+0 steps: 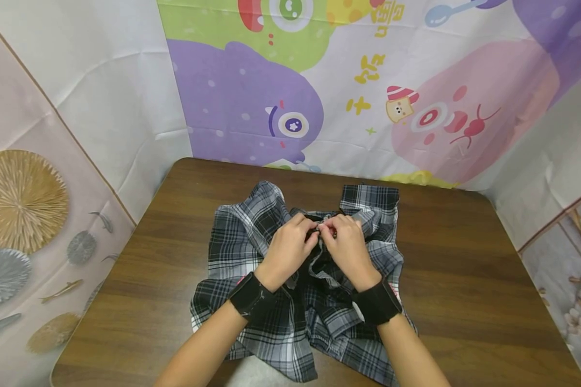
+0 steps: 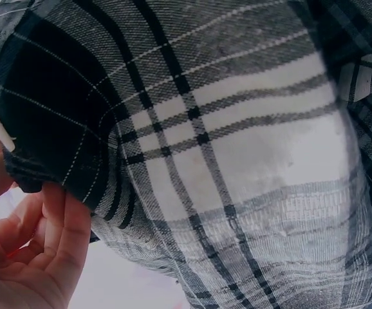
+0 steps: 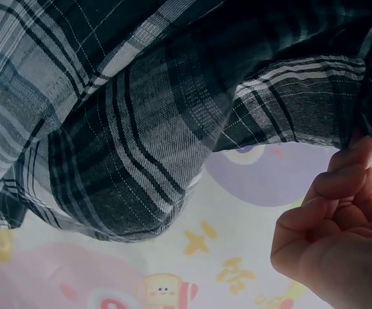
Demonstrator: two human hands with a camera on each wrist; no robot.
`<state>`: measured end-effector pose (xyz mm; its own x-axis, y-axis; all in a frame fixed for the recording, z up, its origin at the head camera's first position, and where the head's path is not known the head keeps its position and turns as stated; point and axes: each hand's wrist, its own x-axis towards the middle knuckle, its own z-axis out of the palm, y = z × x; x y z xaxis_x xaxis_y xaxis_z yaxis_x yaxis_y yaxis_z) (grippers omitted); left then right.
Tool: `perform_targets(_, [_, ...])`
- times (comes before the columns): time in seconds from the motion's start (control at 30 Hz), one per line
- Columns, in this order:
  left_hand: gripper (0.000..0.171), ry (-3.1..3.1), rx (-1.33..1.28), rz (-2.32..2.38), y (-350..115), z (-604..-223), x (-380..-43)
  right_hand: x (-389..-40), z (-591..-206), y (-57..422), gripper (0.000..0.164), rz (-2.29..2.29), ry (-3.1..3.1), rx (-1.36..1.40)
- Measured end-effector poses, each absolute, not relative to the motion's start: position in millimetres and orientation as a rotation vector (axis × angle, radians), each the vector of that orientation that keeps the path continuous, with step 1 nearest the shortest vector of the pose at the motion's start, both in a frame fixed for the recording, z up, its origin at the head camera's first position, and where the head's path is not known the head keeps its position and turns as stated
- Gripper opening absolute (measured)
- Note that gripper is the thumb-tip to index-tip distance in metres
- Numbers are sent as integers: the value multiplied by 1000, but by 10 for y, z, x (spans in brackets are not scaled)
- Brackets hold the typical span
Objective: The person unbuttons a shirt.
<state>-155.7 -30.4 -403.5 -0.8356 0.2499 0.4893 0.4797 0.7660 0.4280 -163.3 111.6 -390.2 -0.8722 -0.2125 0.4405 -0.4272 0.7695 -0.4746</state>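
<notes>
A black, grey and white plaid shirt lies rumpled on the table, its front parted around a dark inside. Both hands meet at its upper middle in the head view. My left hand pinches the dark cloth edge there with thumb and fingertips. Close beside it, my right hand pinches the same stretch of cloth, fingers curled. In the left wrist view, the left fingers grip the dark edge under a fold. The right fingers hold a dark edge with a loose thread in the right wrist view.
The brown wooden table extends on both sides of the shirt. Behind it hangs a cloth with cartoon figures, and patterned drapes stand at the sides. A black band wraps each wrist.
</notes>
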Motion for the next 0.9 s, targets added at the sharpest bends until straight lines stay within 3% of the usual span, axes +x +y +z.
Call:
perform_targets(0.5, [16,-2562,-520,-895,-323,-4032,-1539,-1664,-3969,1155,17,1097,-2566,460])
perform_targets(0.9, [16,-2529,-482,-1045,-332,-4070,-1545,-1665,-3998,1179,18,1488,-2586,209])
